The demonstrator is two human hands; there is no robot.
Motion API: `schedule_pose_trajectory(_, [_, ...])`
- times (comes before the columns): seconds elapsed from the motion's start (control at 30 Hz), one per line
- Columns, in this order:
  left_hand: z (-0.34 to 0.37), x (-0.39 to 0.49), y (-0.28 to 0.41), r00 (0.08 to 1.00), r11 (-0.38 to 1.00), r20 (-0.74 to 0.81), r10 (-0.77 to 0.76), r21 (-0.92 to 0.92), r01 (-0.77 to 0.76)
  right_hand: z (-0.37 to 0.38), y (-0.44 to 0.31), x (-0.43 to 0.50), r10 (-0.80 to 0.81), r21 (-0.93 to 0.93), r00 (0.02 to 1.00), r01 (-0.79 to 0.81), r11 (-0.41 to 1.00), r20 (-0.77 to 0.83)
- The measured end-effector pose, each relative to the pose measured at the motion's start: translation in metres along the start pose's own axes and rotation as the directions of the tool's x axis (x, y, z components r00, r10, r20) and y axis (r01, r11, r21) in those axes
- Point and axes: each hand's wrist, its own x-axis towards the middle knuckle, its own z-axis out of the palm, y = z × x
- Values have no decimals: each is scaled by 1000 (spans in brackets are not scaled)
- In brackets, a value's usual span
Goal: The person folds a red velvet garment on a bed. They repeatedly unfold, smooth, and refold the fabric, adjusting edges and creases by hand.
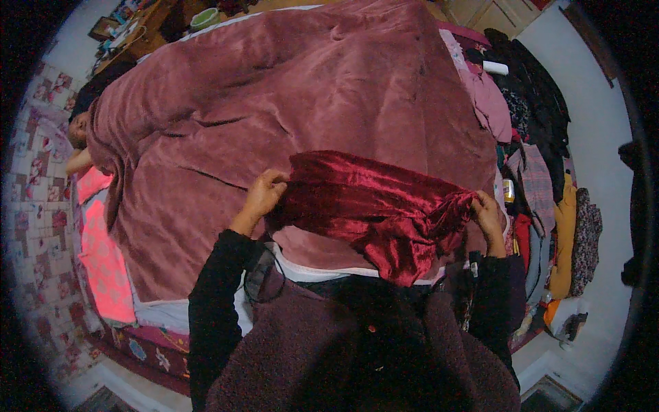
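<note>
A dark red velvet cloth is stretched between my two hands above a dusty-pink plush blanket. My left hand pinches its left edge between thumb and fingers. At the other end, my right hand grips a bunched corner. The cloth's upper part is spread fairly flat, while its lower right part hangs in crumpled folds near my body. Beneath it, the blanket covers most of the bed, and a white edge shows close to my waist.
A person lies under the blanket at the far left, beside a bright pink patterned fabric. Along the right side are piled clothes, including a mustard garment, a pink garment and a small jar. A green basin stands beyond the bed.
</note>
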Motion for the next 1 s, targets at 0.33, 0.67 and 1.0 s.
schedule_pose_trajectory(0.33, [38, 17, 46, 894, 865, 26, 447, 243, -439, 1, -10, -4, 26, -94, 1000, -27, 995, -16])
schedule_pose_trajectory(0.67, [27, 29, 77, 955, 943, -84, 284, -156, -294, 12, -16, -19, -115, -7, 992, 115, 993, -53])
schedule_pose_trajectory(1.0, [-4, 6, 139, 959, 922, -6, 283, -273, -274, 28, -22, -34, -100, -78, 973, 85, 993, -210])
